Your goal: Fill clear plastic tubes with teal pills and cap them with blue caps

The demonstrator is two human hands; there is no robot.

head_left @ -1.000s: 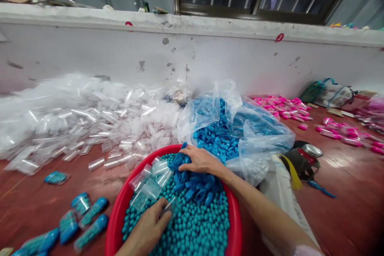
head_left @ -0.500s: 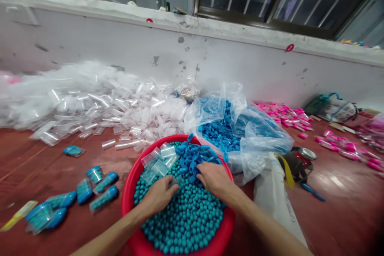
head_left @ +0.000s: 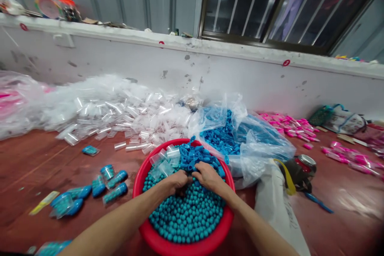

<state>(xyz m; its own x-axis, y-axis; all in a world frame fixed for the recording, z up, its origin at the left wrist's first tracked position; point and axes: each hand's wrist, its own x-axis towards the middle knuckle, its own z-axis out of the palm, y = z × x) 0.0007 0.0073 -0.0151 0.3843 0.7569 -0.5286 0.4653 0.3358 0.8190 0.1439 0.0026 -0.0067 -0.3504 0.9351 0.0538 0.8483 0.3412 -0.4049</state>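
Note:
A red basin (head_left: 156,238) full of teal beads (head_left: 189,216) sits in front of me, with blue caps (head_left: 195,156) and a few clear tubes (head_left: 168,159) piled at its far side. My left hand (head_left: 175,182) and my right hand (head_left: 207,177) meet over the beads in the basin's middle, fingertips together. Both have curled fingers closed on something small that I cannot make out. Filled tubes with blue caps (head_left: 115,186) lie on the floor to the left of the basin.
A heap of empty clear tubes (head_left: 114,112) runs along the white wall. An open plastic bag of blue caps (head_left: 237,136) lies behind the basin. Pink capped tubes (head_left: 288,122) are scattered on the right. A white sack (head_left: 276,204) and a dark jar (head_left: 300,168) lie right of the basin.
The right hand drew back from the blue caps toward the basin's middle. The left hand moved up to meet it. The view has tilted upward.

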